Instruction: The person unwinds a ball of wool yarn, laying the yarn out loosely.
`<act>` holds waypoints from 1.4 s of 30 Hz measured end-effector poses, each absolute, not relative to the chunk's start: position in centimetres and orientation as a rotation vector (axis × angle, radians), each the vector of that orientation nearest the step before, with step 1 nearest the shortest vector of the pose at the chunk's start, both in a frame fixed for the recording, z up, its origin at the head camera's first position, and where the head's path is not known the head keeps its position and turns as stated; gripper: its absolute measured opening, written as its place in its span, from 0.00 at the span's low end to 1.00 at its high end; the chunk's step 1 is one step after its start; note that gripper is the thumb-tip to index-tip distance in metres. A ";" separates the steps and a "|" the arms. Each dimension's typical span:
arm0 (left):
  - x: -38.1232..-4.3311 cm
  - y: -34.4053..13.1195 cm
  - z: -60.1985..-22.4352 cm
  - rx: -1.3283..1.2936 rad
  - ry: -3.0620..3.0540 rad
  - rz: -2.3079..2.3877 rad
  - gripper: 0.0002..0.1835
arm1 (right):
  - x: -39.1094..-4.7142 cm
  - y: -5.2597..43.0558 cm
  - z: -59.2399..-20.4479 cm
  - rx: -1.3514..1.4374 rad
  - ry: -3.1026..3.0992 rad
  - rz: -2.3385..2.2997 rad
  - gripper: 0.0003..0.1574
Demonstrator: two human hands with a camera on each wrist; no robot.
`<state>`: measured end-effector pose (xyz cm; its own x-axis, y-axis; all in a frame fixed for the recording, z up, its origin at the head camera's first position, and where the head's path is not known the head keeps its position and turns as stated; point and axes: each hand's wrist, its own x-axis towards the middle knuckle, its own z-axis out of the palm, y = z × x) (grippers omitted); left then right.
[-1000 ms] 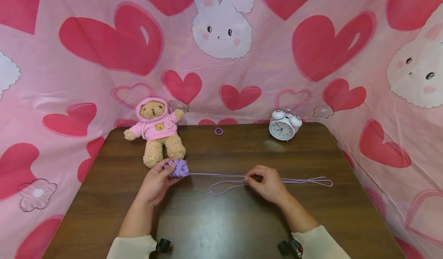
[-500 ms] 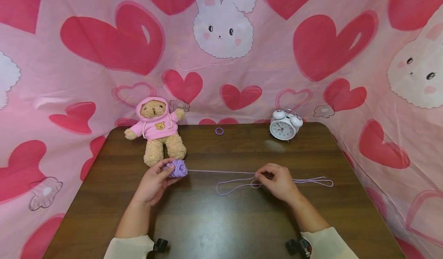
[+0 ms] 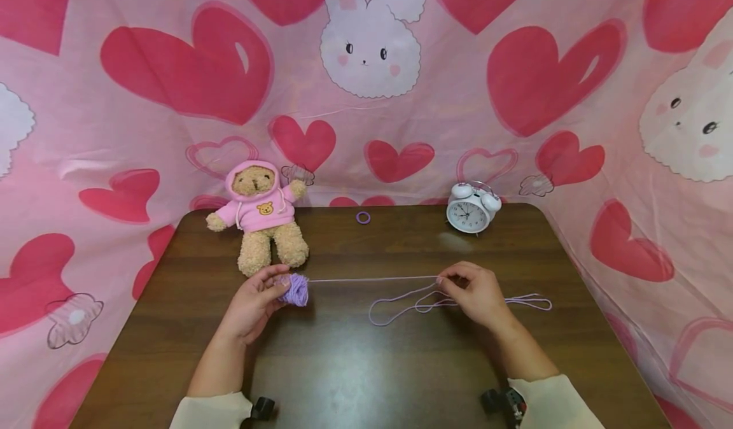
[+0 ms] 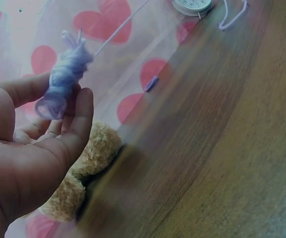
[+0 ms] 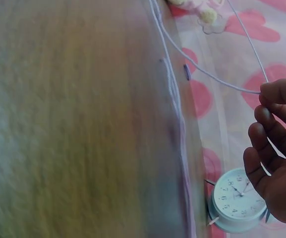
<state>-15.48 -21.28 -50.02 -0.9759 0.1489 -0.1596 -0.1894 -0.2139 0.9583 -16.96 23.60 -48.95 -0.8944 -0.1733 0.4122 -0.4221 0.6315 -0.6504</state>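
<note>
A small bundle of lilac yarn [image 3: 296, 290] is held between the thumb and fingers of my left hand [image 3: 254, 302], above the table in front of the teddy bear. In the left wrist view the yarn bundle [image 4: 66, 79] looks slightly blurred, with loops at both ends. From it one strand [image 3: 372, 279] runs straight and taut to my right hand [image 3: 478, 292], whose thumb and forefinger pinch it. Loose yarn loops [image 3: 395, 311] lie on the table below and on both sides of that hand. In the right wrist view the pinched strand [image 5: 217, 79] sags away from the fingertips.
A teddy bear [image 3: 260, 216] in a pink hoodie sits at the back left of the brown table [image 3: 355, 372]. A purple ring [image 3: 363, 217] lies near the back edge. At the back right stands a white alarm clock [image 3: 471, 209]. Behind hangs a pink heart-patterned cloth [image 3: 355, 130].
My right hand has moved right and slightly away from me, drawing out a longer strand. The yarn bundle has turned in my left hand, which has barely moved. The loose loops have shifted right.
</note>
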 end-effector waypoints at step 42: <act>-15.2 -21.8 -50.6 0.085 1.978 2.101 0.11 | -17.0 29.0 -47.5 0.267 -2.500 1.048 0.05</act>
